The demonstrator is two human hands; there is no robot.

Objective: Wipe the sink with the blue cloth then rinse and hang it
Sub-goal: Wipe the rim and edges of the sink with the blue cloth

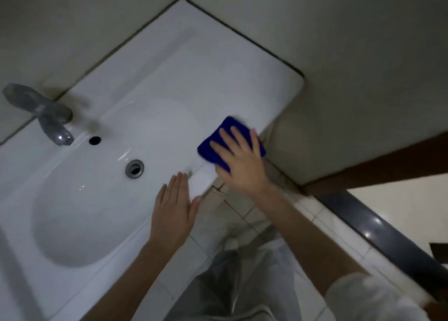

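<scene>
A white ceramic sink [169, 78] fills the left and middle of the head view, with a metal drain [134, 168] and an overflow hole [94, 140] in its bowl. A folded blue cloth [226, 134] lies on the sink's front right rim. My right hand [240, 158] presses flat on the cloth with straight, spread fingers. My left hand [173, 211] rests flat on the front rim beside the bowl, fingers straight and together, holding nothing.
A grey metal tap [43, 113] stands at the sink's back left against the wall. Pale walls meet in a corner behind the sink. Tiled floor [244, 214] and my legs show below the rim. A dark ledge [378, 226] runs at the right.
</scene>
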